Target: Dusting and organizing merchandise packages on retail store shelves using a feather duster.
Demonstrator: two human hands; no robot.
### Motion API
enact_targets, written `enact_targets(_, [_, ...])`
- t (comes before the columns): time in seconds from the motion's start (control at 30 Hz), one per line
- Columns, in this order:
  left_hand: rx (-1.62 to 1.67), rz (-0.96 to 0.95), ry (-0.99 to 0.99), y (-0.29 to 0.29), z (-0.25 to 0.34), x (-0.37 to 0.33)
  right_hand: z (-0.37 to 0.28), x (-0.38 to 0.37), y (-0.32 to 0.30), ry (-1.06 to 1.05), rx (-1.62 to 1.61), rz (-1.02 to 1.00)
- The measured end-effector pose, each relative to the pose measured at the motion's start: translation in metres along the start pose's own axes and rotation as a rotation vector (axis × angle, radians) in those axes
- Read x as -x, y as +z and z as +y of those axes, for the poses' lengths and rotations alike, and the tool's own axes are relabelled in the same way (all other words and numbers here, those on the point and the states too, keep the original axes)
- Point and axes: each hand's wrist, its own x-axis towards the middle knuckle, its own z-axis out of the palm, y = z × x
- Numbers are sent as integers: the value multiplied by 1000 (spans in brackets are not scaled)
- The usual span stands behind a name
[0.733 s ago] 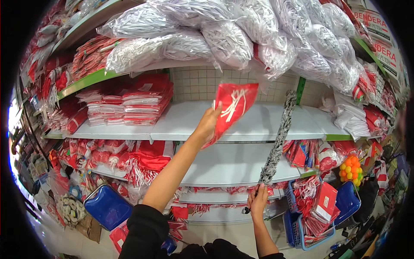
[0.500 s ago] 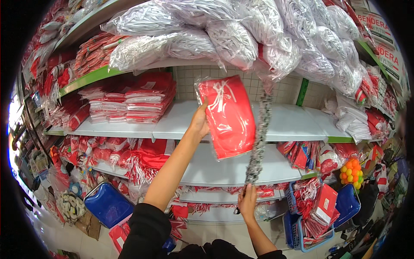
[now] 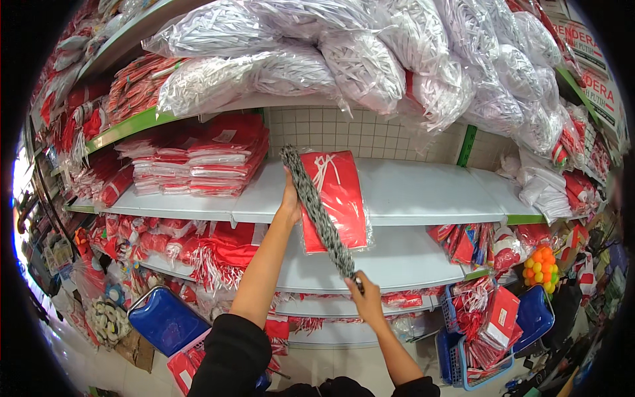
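Observation:
My left hand (image 3: 290, 200) is closed on the left edge of a clear plastic packet (image 3: 345, 198) with folded red cloth and white strings inside. The packet is held up in front of the grey middle shelf (image 3: 430, 195). My right hand (image 3: 366, 299) grips the lower end of a long, fluffy grey duster (image 3: 321, 215). The duster slants up to the left across the packet's face, its tip close above my left hand. Part of the packet is hidden behind it. To the left, stacks of similar red and white packets (image 3: 228, 159) lie on the same shelf.
Bulging clear bags of white strips (image 3: 364, 69) overhang the shelf from above. Red fringed goods (image 3: 221, 245) fill the lower left shelf. A blue basket (image 3: 489, 377) of red packets stands low at right, and a blue tray-like container (image 3: 167, 317) at lower left.
The duster has swung from right of the packet, upright, to slant across its front. My left hand and the packet have come lower and a little left.

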Motion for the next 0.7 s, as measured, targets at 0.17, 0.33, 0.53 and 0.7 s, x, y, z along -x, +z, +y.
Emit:
enact_targets(0.17, [-24,59,-28,19,-3,7,-19,-46,7,224,-220,135])
enact_targets(0.33, [-43,108,-9,-31,-4,-9,-16,-16,19,-140,-3,1])
enact_targets(0.53, [107,145,-12,-27,-7,-17,15,41,18,-1,34,193])
enact_targets(0.7, [134,124,-15,-25,-9,-18,30,54,13,53,-36,196])
